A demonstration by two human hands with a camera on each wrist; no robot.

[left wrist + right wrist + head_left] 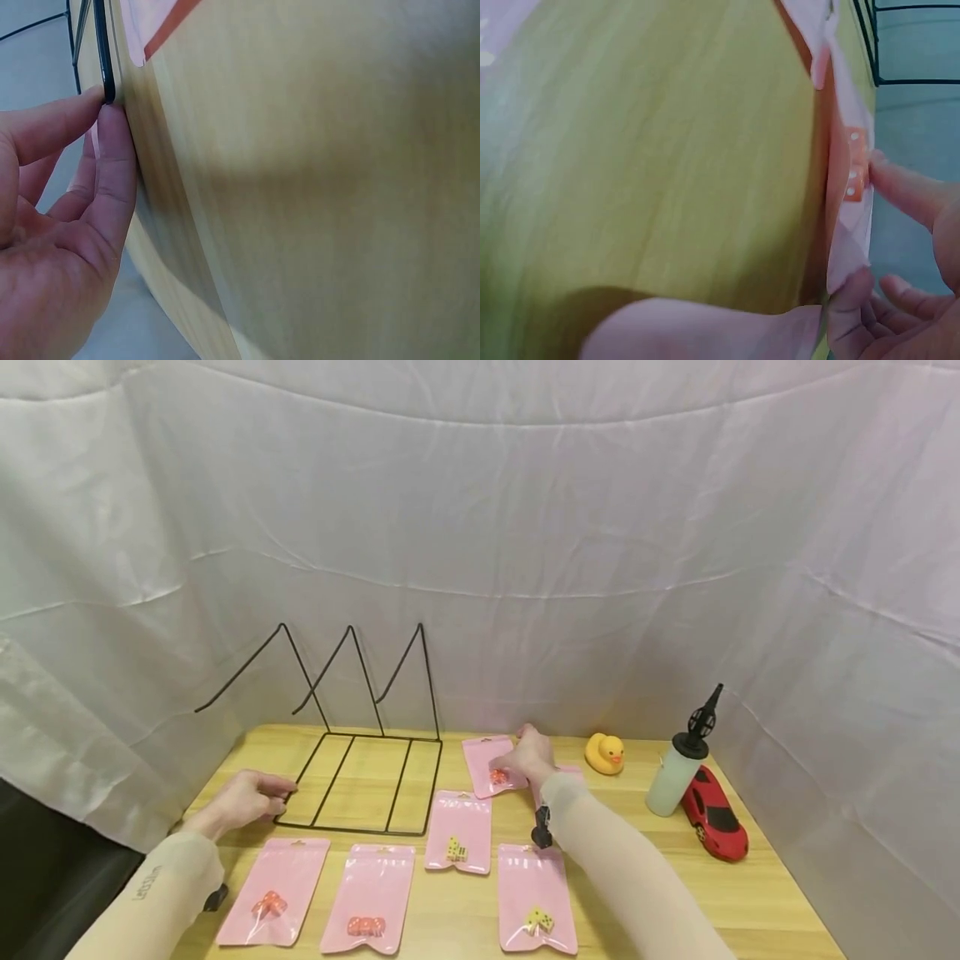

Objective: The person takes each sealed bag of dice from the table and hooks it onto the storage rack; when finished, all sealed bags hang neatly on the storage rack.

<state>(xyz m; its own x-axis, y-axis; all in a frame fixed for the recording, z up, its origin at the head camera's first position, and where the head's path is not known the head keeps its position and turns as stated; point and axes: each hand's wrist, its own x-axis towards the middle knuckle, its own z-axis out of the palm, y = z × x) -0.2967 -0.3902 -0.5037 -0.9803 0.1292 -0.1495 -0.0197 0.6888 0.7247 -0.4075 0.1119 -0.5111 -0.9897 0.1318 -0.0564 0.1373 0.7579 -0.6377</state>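
Observation:
At the left, my left hand pinches the front-left corner of a black wire rack between thumb and fingers. Close up, the wire end sits between those fingertips. Farther back, my right hand reaches over a pink zip pouch holding orange dice. The thumb touches the pouch by the dice, while the other fingers rest at its edge, spread apart from the thumb. Another pink pouch lies partly hidden beneath my right wrist.
Pink pouches with orange dice and yellow dice lie along the front. A yellow rubber duck, a pale hand pump with a black nozzle and a red toy car stand at the right. Grey cloth encloses the table.

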